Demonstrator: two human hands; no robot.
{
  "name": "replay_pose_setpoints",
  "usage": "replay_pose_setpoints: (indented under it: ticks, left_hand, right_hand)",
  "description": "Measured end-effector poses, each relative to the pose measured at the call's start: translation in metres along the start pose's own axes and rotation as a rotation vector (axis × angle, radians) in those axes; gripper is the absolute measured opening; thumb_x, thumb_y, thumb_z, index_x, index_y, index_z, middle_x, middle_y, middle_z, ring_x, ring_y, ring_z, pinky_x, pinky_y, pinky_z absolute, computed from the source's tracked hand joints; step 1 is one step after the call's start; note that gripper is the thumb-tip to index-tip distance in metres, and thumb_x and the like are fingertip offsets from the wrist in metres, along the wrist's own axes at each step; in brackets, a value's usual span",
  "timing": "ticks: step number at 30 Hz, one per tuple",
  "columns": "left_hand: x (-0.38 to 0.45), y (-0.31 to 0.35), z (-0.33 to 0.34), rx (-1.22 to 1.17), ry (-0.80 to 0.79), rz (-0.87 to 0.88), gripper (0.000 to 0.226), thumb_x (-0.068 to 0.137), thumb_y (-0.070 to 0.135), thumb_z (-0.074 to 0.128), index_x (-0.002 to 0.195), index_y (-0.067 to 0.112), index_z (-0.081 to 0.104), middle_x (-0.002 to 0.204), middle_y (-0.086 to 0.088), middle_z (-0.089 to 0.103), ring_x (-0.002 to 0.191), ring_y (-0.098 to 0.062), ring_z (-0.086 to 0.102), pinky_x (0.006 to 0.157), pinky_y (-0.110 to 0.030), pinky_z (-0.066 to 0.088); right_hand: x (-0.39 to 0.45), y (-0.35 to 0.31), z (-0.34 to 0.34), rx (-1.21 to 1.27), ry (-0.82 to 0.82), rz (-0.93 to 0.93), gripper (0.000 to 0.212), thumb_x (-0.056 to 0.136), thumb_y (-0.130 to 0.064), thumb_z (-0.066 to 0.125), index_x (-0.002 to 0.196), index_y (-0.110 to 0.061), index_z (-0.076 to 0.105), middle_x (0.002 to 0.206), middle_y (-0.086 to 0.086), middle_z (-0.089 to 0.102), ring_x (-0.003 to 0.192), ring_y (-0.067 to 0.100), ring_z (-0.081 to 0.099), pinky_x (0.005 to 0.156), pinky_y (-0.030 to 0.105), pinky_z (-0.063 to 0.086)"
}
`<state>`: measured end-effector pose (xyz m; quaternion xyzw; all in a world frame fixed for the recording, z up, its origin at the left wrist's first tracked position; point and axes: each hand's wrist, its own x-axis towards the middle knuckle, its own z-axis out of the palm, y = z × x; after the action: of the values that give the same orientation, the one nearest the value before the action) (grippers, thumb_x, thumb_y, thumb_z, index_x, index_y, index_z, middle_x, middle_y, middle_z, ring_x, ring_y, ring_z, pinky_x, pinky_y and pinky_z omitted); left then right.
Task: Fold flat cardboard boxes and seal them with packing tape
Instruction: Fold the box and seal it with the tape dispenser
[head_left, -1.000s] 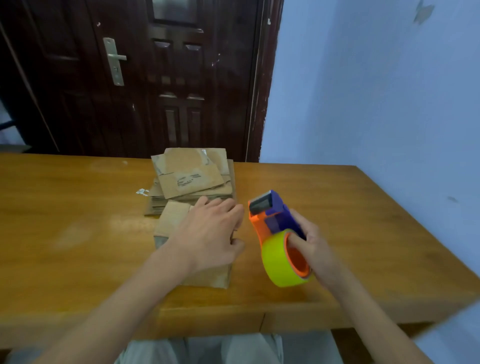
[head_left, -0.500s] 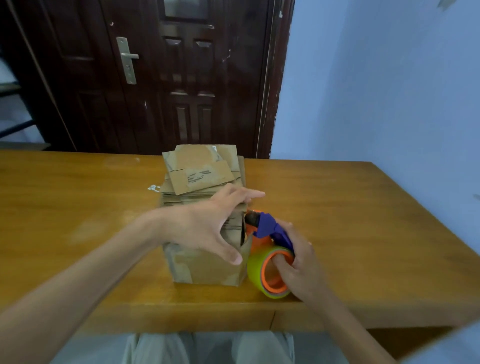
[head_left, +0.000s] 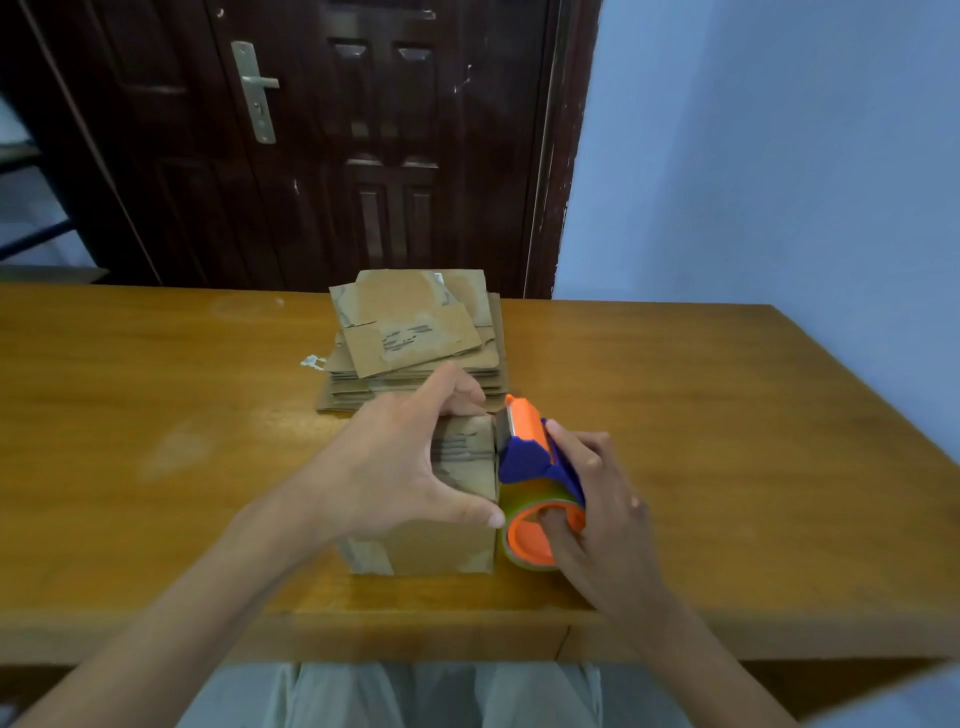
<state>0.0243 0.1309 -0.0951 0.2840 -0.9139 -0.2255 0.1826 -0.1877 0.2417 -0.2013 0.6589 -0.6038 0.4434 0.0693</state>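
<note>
Sealing step — left hand (head_left: 400, 467) clamped over folded box (head_left: 447, 540), right hand (head_left: 597, 514) clutching tape dispenser (head_left: 530, 457) against box side. Next, likely — steady pull across seam.

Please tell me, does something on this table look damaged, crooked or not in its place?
Yes. The top sheets of the flat brown cardboard stack lie askew, with torn, peeled patches. A small white scrap lies loose on the wooden table beside it.
</note>
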Motion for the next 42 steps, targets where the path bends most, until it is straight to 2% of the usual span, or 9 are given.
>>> replay_pose_setpoints:
  ticks: [7,9,14,18,22,27,31,36,42]
  left_hand:
    - [0.000,-0.006,-0.001,-0.102,0.016,0.018,0.095,0.053,0.080,0.085,0.128,0.053,0.034,0.133,0.025,0.061,0.125,0.006,0.055,0.104,-0.026,0.051]
    - [0.000,-0.008,-0.002,-0.124,0.015,0.059,0.093,0.054,0.086,0.077,0.132,0.052,0.039,0.129,0.027,0.063,0.123,0.008,0.056,0.100,-0.023,0.053]
    - [0.002,-0.017,0.001,-0.161,0.049,0.149,0.078,0.064,0.073,0.083,0.132,0.042,0.059,0.122,0.030,0.064,0.120,0.007,0.059,0.092,-0.011,0.051]
    - [0.003,-0.026,0.001,-0.135,0.087,0.152,0.073,0.065,0.079,0.079,0.125,0.040,0.068,0.135,0.027,0.063,0.129,0.006,0.055,0.101,-0.032,0.056]
    - [0.003,-0.026,0.001,-0.156,0.108,0.151,0.065,0.069,0.079,0.075,0.119,0.037,0.075,0.137,0.025,0.063,0.133,0.000,0.055,0.101,-0.043,0.057]
    - [0.003,-0.026,0.003,-0.183,0.087,0.148,0.051,0.075,0.074,0.073,0.110,0.037,0.074,0.136,0.025,0.061,0.132,-0.004,0.056,0.092,-0.040,0.061]
    - [0.004,-0.025,0.004,-0.163,0.084,0.144,0.049,0.075,0.074,0.073,0.106,0.037,0.071,0.135,0.025,0.059,0.132,-0.007,0.055,0.091,-0.041,0.061]
    - [0.004,-0.027,0.004,-0.178,0.138,0.217,0.061,0.079,0.065,0.078,0.128,0.029,0.071,0.135,0.018,0.063,0.129,-0.008,0.059,0.092,-0.033,0.061]
    - [-0.001,-0.022,0.006,-0.160,0.107,0.202,0.063,0.081,0.062,0.076,0.133,0.028,0.072,0.137,0.019,0.065,0.130,0.003,0.056,0.098,-0.019,0.055]
  right_hand:
    - [0.005,0.013,-0.004,-0.056,-0.047,-0.129,0.068,0.091,-0.018,0.057,0.155,-0.018,0.034,0.134,0.007,0.047,0.111,0.019,0.057,0.081,0.032,0.054]
    - [0.008,0.016,-0.005,-0.080,-0.033,-0.160,0.067,0.089,-0.016,0.059,0.152,-0.016,0.038,0.132,0.009,0.048,0.109,0.022,0.058,0.080,0.032,0.054]
    - [0.012,0.017,-0.002,-0.067,0.034,-0.176,0.067,0.085,-0.009,0.064,0.148,-0.015,0.044,0.125,0.008,0.050,0.104,0.021,0.058,0.083,0.023,0.049]
    - [0.013,0.014,0.001,-0.040,0.038,-0.156,0.066,0.085,-0.011,0.063,0.148,-0.016,0.044,0.125,0.007,0.050,0.105,0.015,0.055,0.086,0.011,0.042]
    - [0.014,0.013,0.004,-0.041,0.048,-0.167,0.077,0.078,-0.002,0.072,0.148,-0.017,0.043,0.125,0.007,0.050,0.106,0.015,0.055,0.084,0.013,0.044]
    - [0.013,0.014,0.005,-0.036,0.067,-0.190,0.066,0.084,-0.009,0.068,0.145,-0.015,0.044,0.125,0.007,0.049,0.108,0.010,0.052,0.082,0.014,0.046]
    - [0.012,0.018,0.006,-0.034,0.055,-0.182,0.070,0.082,-0.007,0.070,0.146,-0.016,0.043,0.126,0.009,0.050,0.107,0.015,0.055,0.078,0.023,0.051]
    - [0.013,0.018,0.008,-0.030,0.053,-0.161,0.065,0.086,-0.014,0.067,0.146,-0.015,0.043,0.127,0.008,0.050,0.109,0.011,0.053,0.078,0.020,0.050]
    - [0.013,0.015,0.005,-0.017,0.042,-0.164,0.062,0.087,-0.016,0.065,0.145,-0.015,0.043,0.127,0.006,0.048,0.111,0.005,0.048,0.084,0.010,0.045]
